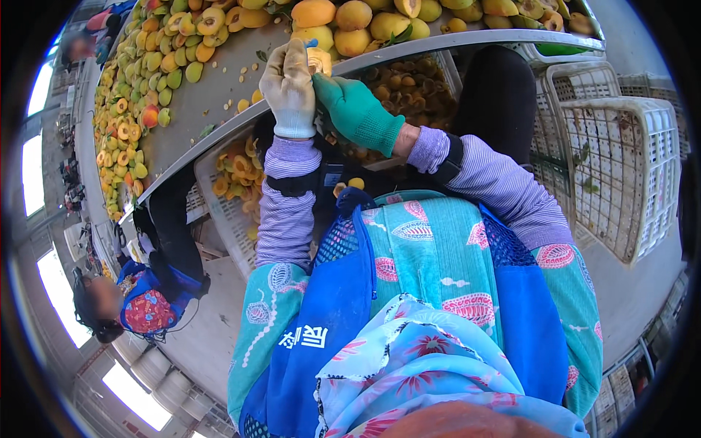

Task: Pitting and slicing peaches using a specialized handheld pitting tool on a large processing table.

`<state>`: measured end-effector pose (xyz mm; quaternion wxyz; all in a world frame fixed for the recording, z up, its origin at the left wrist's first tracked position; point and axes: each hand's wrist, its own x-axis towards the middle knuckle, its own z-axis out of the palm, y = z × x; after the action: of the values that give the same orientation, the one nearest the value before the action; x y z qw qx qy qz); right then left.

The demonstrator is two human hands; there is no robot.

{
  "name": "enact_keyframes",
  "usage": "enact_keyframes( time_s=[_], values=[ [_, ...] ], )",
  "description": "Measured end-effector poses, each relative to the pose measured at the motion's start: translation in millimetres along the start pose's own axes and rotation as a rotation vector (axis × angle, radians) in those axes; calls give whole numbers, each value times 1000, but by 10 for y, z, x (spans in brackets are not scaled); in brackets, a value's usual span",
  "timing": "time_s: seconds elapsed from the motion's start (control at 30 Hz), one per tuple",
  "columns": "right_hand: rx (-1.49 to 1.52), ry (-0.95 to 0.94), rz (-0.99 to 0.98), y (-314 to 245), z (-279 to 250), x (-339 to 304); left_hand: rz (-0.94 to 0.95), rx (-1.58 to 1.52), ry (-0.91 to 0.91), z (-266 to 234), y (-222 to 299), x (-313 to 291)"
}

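My left hand (pixel 288 82), in a cream-white glove, is closed at the table's front edge, its fingers against a pale yellow piece of stone fruit (pixel 320 61), apricot- or peach-like. A small blue piece (pixel 312 44) shows at its fingertips; its kind is unclear. My right hand (pixel 359 115), in a green knitted glove, is closed close beside it, fingertips touching the fruit's lower side. Whatever lies inside the right fingers is hidden. Just beyond both hands, larger yellow-orange fruits (pixel 353 41) are heaped on the grey table (pixel 219 87).
Many fruits (pixel 135 95) cover the table's left side, with small pits scattered nearby. Below the edge stand a crate of fruit halves (pixel 409 84) and another white crate (pixel 230 219). White plastic crates (pixel 621 160) stand at my right. Another person (pixel 150 303) sits at left.
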<state>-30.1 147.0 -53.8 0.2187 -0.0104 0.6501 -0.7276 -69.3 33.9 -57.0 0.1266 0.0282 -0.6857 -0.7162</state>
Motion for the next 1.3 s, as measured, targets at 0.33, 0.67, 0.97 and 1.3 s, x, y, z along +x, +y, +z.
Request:
enact_keyframes(
  time_s=[0.33,0.67,0.97,1.3],
  values=[
    [1352,-743,321,-77,-80,-1,-304,-217,-390,30,189,247],
    [1357,-815,354,-20,8,-215,-273,-253,-433,-83,150,53],
    [1297,-1049,409,-94,200,-264,-507,-678,-150,-558,193,-276],
    [399,-178,617,298,-214,-392,172,1137,28,-840,443,-133]
  ],
)
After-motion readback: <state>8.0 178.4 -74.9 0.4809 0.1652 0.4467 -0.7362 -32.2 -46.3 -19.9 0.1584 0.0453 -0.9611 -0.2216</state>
